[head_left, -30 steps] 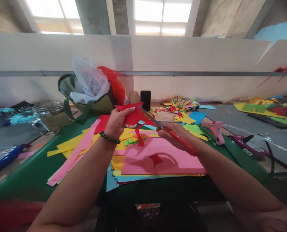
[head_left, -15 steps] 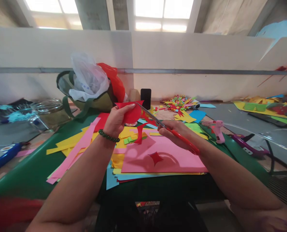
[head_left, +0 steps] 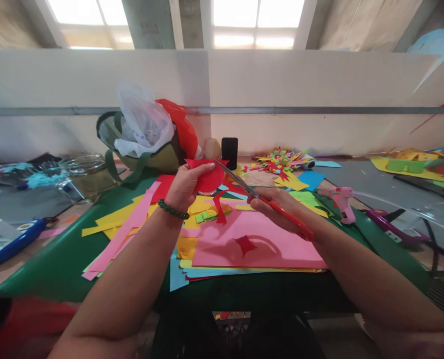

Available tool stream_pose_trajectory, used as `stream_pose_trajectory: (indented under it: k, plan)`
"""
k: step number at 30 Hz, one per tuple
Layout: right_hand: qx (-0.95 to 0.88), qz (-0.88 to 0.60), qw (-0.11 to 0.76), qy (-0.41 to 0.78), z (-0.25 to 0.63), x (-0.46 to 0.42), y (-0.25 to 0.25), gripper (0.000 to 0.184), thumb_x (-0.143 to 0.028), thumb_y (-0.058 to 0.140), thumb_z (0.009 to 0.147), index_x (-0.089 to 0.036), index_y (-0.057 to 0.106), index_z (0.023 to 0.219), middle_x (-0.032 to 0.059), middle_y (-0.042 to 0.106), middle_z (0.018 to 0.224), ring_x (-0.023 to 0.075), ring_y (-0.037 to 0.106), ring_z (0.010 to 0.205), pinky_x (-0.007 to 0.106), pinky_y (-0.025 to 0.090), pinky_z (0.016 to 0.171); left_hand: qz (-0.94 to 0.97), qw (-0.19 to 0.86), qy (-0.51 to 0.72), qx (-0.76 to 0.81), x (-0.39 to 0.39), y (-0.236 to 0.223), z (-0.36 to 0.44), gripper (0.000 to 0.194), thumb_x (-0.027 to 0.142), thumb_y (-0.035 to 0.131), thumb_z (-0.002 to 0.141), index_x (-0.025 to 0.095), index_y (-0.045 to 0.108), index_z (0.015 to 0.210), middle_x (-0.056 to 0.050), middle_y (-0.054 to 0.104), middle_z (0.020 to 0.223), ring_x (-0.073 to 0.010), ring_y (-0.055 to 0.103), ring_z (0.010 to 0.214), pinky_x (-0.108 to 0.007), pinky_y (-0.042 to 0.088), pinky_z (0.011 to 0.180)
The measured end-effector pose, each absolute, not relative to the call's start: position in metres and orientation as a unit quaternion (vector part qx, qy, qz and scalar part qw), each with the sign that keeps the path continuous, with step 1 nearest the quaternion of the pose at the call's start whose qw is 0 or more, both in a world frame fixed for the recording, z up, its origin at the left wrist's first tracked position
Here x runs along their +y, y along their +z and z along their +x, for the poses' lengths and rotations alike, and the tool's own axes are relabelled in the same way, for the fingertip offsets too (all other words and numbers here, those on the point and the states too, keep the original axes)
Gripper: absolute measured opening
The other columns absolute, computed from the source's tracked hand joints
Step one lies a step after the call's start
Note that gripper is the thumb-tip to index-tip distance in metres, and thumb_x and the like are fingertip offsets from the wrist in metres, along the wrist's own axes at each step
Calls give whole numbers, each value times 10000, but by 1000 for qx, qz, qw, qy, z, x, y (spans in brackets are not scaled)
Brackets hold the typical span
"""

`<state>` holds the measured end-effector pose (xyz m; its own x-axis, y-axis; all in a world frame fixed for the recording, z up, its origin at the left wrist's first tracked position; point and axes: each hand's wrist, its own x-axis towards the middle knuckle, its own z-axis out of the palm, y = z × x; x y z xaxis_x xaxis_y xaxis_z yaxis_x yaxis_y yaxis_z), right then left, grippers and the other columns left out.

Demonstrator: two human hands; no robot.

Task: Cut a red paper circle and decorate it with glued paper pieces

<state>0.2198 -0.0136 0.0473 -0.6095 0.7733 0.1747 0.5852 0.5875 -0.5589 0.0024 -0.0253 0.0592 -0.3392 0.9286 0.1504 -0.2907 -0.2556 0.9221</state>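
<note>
My left hand (head_left: 187, 185) pinches a piece of red paper (head_left: 212, 178) with a rounded lower edge and pointed upper corners, thumb on top. My right hand (head_left: 272, 203) grips red-handled scissors (head_left: 287, 217), whose blades point up and left to the paper's right edge. A curved red strip (head_left: 219, 207) hangs or lies just below the paper; I cannot tell whether it is still joined. A red four-pointed paper piece (head_left: 244, 245) rests on a pink sheet (head_left: 222, 257) that tops a stack of coloured paper. Small green strips (head_left: 207, 215) lie near the stack's back edge.
A green mat (head_left: 53, 269) covers the table. Pink strips (head_left: 132, 234) lie left. A pink glue gun (head_left: 342, 203) stands right, beside a purple tool (head_left: 395, 227). Behind are a phone (head_left: 229, 152), a colourful paper cluster (head_left: 281, 162), a bag (head_left: 158, 157) and a glass jar (head_left: 85, 174).
The whole view shifts slightly, so things appear a little farther right. Both hands keep their holds on the red paper and scissors; the blades stay at the paper's right edge.
</note>
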Motion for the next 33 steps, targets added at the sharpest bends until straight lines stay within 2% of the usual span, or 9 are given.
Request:
stream_pose_trajectory:
  k: [6,12,17,20,25,33]
  plan:
    - [-863,-391,212,239,221,-14,47,530,-689,410,834,-191,571,748,1,505,657,136,433,589,262,309,530,371,449,695,421,-26,61,2,228,178,837,509,120,684,668,-18,702,627,-141,660,597,-247,553,632]
    - [-869,-385,211,228,221,-14,49,592,-750,363,823,-192,509,689,3,498,635,129,418,571,260,288,510,373,456,690,420,-27,62,2,198,164,822,553,122,670,672,-25,702,639,-139,660,605,-242,549,630]
    - [-882,-372,191,219,222,-14,50,572,-722,369,848,-190,578,824,29,557,687,152,474,600,262,317,526,376,460,683,424,-29,62,2,198,165,821,554,120,674,680,-36,708,647,-151,662,608,-250,549,613]
    - [-884,-357,194,231,223,-13,49,599,-746,343,847,-194,574,856,21,529,669,147,462,584,259,310,521,376,463,676,433,-29,62,3,166,156,804,565,112,681,667,-37,702,628,-143,653,589,-231,533,576]
    - [-880,-346,213,247,224,-13,48,634,-790,314,830,-197,526,756,1,466,634,131,408,564,259,296,519,377,461,672,441,-29,63,4,132,149,788,579,115,692,662,-34,702,628,-142,652,587,-233,532,597]
    - [-877,-365,212,228,223,-16,50,599,-744,338,850,-192,499,683,-1,470,626,130,405,580,258,279,520,383,468,664,439,-30,64,3,117,136,774,596,111,688,670,-32,692,615,-140,647,585,-235,527,599]
